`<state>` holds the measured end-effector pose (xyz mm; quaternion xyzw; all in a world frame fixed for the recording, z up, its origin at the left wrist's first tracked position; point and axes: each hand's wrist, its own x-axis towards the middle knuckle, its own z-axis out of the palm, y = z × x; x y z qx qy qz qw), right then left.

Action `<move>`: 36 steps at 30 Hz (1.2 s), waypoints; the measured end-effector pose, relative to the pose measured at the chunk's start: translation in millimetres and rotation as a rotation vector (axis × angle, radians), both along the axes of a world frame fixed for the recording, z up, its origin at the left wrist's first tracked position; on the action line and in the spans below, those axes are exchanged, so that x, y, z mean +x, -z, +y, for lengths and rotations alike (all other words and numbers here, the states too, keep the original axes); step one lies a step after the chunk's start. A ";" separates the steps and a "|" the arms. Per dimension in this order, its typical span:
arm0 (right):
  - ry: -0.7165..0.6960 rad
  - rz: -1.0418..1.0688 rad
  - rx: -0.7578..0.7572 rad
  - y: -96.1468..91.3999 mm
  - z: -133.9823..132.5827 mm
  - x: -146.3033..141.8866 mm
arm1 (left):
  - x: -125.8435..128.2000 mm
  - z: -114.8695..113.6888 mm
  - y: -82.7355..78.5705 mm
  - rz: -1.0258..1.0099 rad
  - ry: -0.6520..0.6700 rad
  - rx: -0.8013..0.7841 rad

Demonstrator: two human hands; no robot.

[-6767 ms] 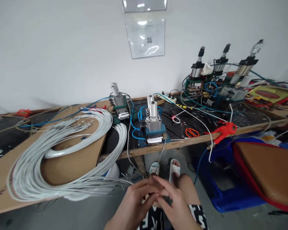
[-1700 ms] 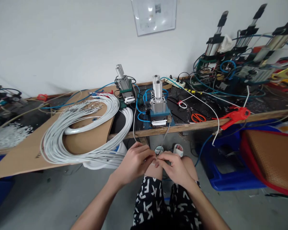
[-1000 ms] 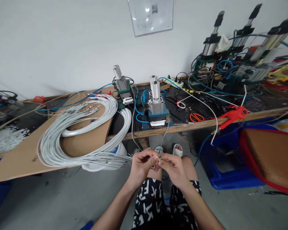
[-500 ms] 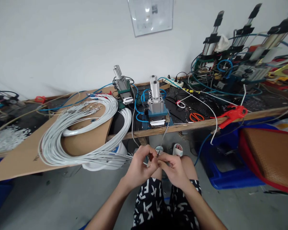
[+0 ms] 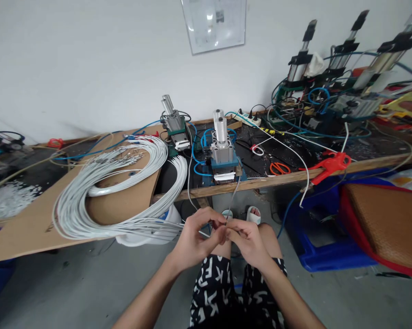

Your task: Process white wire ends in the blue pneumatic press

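Note:
My left hand (image 5: 200, 235) and my right hand (image 5: 247, 238) meet above my knees, thumbs and fingertips pinched together. A white cable (image 5: 203, 234) shows through the loop of my left fingers and runs toward the pinch. Whatever small piece lies between the fingertips is mostly hidden, so what my right hand pinches is unclear. To the left, a big coiled bundle of white cables (image 5: 72, 214) rests on a cardboard sheet (image 5: 30, 230), its loose strands reaching toward my left hand. Beyond my hands, a small press (image 5: 222, 153) with silver cylinders stands at the bench edge.
A second press (image 5: 174, 119) stands behind on the bench. Orange-handled scissors (image 5: 279, 168) and a red clamp-like tool (image 5: 331, 167) lie to the right. Taller presses (image 5: 296, 68) fill the back right. A blue stool (image 5: 329, 256) and a brown-seated chair (image 5: 387, 224) are at right.
Both hands stay pinched together at nearly the same spot. My left hand has shifted slightly left, and its fingers have closed in a little. The view has moved slightly.

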<state>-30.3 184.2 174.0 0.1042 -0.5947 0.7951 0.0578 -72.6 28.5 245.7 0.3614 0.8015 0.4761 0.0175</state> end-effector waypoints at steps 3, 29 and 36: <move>0.052 0.034 0.070 -1.0 1.7 0.4 | -4.0 -0.4 -5.5 0.029 0.039 -0.081; 0.168 0.027 -0.022 0.5 -11.6 1.3 | -6.4 0.0 20.4 -0.231 -0.094 0.265; 0.084 -0.013 -0.106 -1.7 -13.4 3.7 | -7.9 -2.1 22.8 -0.401 -0.039 0.311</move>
